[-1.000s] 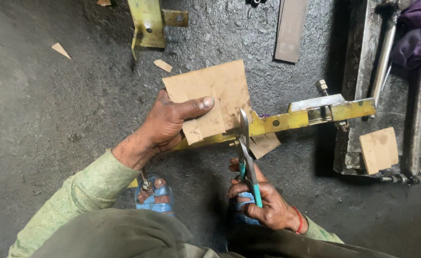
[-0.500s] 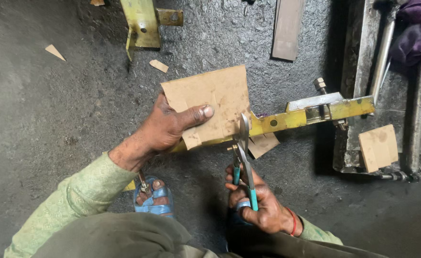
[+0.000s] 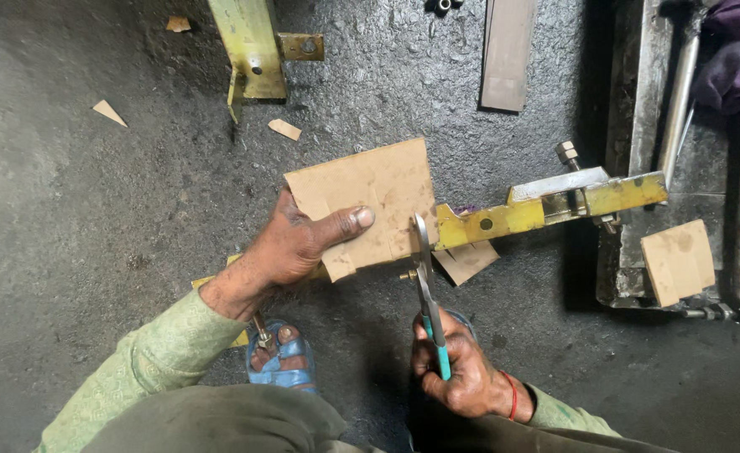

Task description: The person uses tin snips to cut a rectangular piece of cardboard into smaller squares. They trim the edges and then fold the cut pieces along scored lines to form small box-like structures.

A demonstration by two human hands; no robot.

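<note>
My left hand (image 3: 294, 247) holds a flat brown cardboard sheet (image 3: 370, 189) with the thumb pressed across its lower part. My right hand (image 3: 462, 373) grips scissors (image 3: 427, 285) with teal handles; their metal blades point up and meet the sheet's right lower edge. Under the sheet a long yellow metal bracket (image 3: 546, 210) with bolts runs to the right. A small cardboard offcut (image 3: 466, 262) lies just below the bracket, beside the blades.
Dark rough floor all around. A second yellow bracket (image 3: 252, 50) lies at the top, a brown strip (image 3: 507, 54) to its right, small cardboard scraps (image 3: 284, 129) nearby. A metal frame (image 3: 638, 159) with a cardboard square (image 3: 679, 262) stands at right. My sandalled foot (image 3: 279, 361) is below.
The view has shifted slightly and the scissors have moved a little up along the sheet's right edge. Both hands keep their grips.
</note>
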